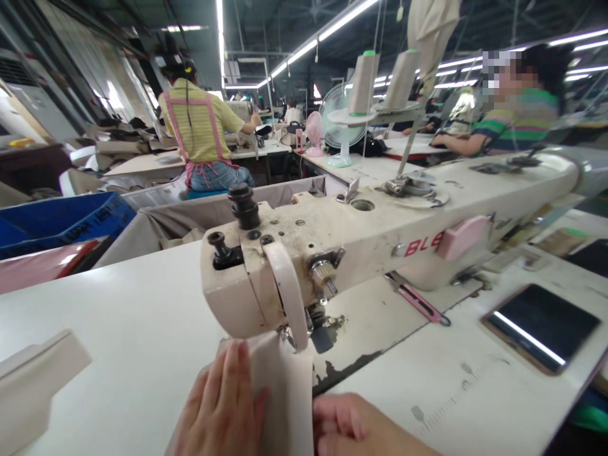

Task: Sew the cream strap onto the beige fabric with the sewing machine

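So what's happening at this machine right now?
A person sits at a cream sewing machine and presses a pale strip of fabric flat on the white table, its far end under the machine's head. The left hand lies open on the strip; the right hand rests at its right edge. A phone and a pink-handled tool lie to the right. Other workers sit at tables behind.

Cream sewing machine [361,247] with red lettering, centre frame; pink scissors [418,303] beneath; blue bin [61,221] at left; yellow-striped shirt [197,126], pink apron straps, upper left.
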A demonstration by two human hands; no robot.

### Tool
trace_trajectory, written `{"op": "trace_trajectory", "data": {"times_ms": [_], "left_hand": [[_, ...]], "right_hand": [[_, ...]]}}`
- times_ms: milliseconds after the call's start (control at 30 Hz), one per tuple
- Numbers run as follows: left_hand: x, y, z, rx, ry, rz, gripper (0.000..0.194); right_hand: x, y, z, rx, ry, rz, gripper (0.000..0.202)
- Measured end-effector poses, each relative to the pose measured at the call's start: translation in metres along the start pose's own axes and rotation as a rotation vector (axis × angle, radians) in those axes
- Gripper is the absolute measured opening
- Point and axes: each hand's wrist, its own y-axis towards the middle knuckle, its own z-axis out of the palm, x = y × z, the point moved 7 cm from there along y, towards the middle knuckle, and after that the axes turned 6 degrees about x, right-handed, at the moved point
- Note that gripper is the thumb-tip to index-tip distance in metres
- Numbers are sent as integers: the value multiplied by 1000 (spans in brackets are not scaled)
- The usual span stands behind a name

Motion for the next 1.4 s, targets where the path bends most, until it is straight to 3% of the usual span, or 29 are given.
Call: {"op": "trace_trajectory", "data": {"times_ms": [100,167,233,433,533,733,900,1100,1300,1400], "left_hand": [[-12,0,4,-101,-259,119,55],[-15,3,8,-124,-465,142,59],[-11,11,11,-106,-662,92,51],[3,42,7,111,-1124,-162,18],[2,46,7,86,-1213,-184,17],[3,36,12,-19,-1152,-163,21],[-2,33,6,-61,-972,-32,24],[-21,24,-1,-141,-723,235,33],[-25,28,-8,-147,-634,302,33],[-24,26,-8,-146,-695,290,31]], "right_hand": [[26,0,-10,-204,-47,-79,26],[35,2,-12,-235,-88,-84,24],[38,6,-14,-239,-121,-76,23],[31,16,-25,-326,-213,-58,21],[35,16,-28,-354,-296,-87,18],[40,16,-21,-197,-314,-67,23],[43,20,-30,-345,-326,-124,15],[42,18,-28,-365,-168,-91,34],[46,13,-26,-358,-111,-37,23],[45,13,-23,-341,-105,-24,20]]}}
